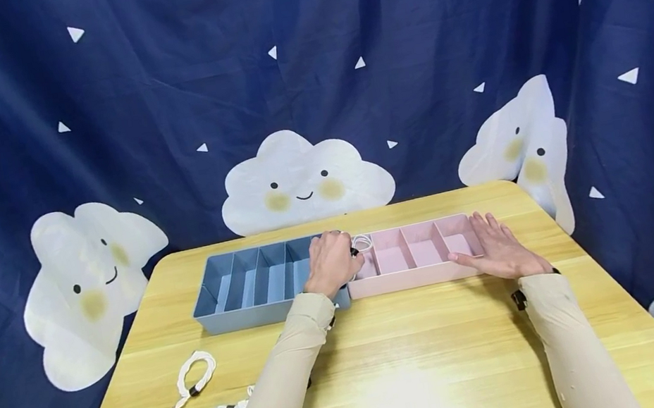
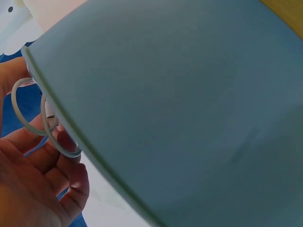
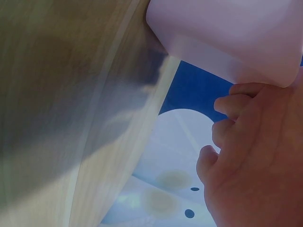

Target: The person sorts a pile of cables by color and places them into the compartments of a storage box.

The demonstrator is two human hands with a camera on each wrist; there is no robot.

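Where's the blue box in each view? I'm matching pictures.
Head: the blue box, just left of centre, beside the pink box.
Left wrist: its wall fills most of the picture, right of the left hand.
Right wrist: not in it.
Shared landmark: the cloud curtain, in all three.

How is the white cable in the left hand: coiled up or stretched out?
Coiled up: the white cable shows round loops at the left hand.
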